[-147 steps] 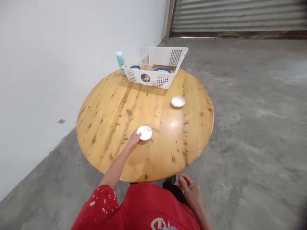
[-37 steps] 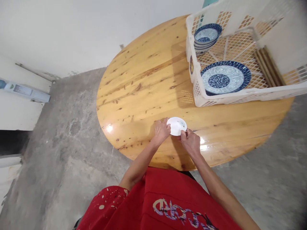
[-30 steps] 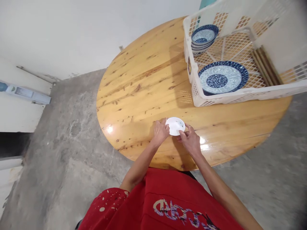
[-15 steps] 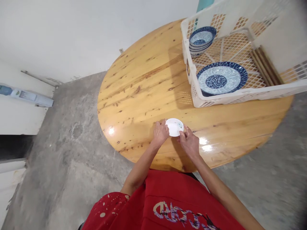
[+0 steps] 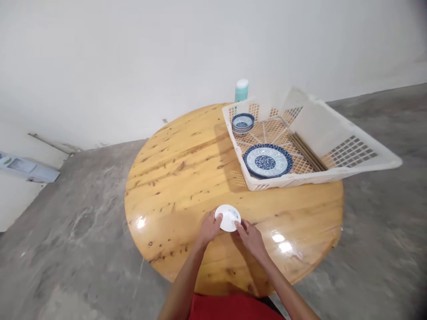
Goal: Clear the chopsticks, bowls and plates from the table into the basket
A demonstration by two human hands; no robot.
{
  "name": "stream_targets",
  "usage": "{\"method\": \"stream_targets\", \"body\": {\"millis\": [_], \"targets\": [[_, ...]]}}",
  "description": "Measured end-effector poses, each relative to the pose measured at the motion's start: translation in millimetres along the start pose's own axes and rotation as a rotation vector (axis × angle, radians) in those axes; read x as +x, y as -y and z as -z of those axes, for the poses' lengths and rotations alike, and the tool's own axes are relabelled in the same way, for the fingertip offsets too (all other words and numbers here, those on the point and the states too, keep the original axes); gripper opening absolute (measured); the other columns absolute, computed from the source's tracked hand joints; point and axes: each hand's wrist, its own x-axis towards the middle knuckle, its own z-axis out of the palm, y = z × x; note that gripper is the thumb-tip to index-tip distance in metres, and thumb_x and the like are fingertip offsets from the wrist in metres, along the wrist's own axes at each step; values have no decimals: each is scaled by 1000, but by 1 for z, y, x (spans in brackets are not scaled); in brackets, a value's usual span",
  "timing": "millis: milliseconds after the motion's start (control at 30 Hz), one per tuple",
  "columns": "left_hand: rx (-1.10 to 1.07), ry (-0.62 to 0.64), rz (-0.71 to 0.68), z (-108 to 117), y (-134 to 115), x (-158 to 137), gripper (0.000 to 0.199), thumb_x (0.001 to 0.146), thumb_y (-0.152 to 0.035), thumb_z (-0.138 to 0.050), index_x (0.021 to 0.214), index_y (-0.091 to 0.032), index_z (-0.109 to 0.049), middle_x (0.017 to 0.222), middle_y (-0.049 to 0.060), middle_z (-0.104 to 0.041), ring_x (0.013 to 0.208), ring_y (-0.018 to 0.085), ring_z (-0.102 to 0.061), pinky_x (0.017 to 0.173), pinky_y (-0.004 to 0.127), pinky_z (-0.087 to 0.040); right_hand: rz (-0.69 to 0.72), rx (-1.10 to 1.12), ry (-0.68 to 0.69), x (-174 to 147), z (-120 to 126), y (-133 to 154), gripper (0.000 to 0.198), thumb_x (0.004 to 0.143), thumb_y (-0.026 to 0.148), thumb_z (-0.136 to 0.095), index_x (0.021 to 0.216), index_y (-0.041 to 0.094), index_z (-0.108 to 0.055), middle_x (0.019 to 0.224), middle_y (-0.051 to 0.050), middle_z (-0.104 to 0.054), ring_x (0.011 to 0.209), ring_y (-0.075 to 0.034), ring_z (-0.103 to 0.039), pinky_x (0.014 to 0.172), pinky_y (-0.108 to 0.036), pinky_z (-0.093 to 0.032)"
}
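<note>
- Left hand point(image 5: 209, 227) and right hand point(image 5: 251, 237) both grip the small white saucer point(image 5: 228, 218) by opposite rim edges, between them, on the round wooden table point(image 5: 173, 178).
- Beyond the grip: white basket point(image 5: 333, 133) containing a blue plate point(image 5: 267, 161).

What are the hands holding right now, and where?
Both hold the small white dish by its rim: left hand at its left edge, right hand at its near-right edge.
</note>
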Motion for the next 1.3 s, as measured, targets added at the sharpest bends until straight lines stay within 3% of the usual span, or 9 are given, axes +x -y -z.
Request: {"method": "stream_targets", "body": {"millis": [200, 467, 700, 833, 1100, 1300], "targets": [[-17, -27, 64, -6, 1, 6, 41, 99, -32, -35, 117, -10, -65, 121, 16, -67, 114, 25, -60, 104, 37, -44, -60, 249, 34, 8, 1, 1, 55, 73, 67, -53, 84, 16, -70, 79, -13, -74, 73, -29, -71, 64, -37, -56], [-118, -55, 82, -20, -1, -34, 37, 98, -33, -35, 114, -11, -61, 116, 16, -66, 105, 24, -58, 99, 39, -46, -30, 233, 25, -36, 24, 13, 59, 77, 69, -50, 91, 15, -70, 90, -14, -75, 83, -29, -71, 72, -35, -55], [-418, 27, 155, -33, -13, -76, 47, 91, -58, -45, 108, -16, -57, 107, 11, -65, 97, 23, -59, 84, 35, -51, -25, 227, 19, -65, 43, 4, 60, 76, 68, -53, 97, 15, -72, 93, -14, -75, 86, -30, -72, 78, -36, -56], [-503, 93, 120, -30, -20, -87, 52, 86, -67, -45, 102, -18, -53, 105, 10, -63, 94, 22, -58, 76, 32, -52, -24, 242, -11, -77, 46, 5, 60, 75, 68, -54, 98, 16, -72, 91, -13, -75, 86, -30, -72, 77, -36, -57], [-360, 77, 0, -23, -20, -102, 40, 95, -51, -36, 109, -18, -54, 115, 12, -65, 105, 23, -59, 97, 37, -46, -10, 230, -129, -108, 38, 20, 58, 76, 68, -58, 97, 16, -73, 98, -14, -75, 85, -29, -72, 74, -34, -59], [-416, 168, -7, -32, -6, -116, 46, 92, -55, -38, 111, -20, -60, 108, 11, -70, 98, 26, -62, 93, 40, -48, -84, 249, -176, -137, 30, 16, 57, 75, 67, -59, 100, 18, -74, 92, -12, -75, 81, -30, -72, 71, -36, -60]]}}
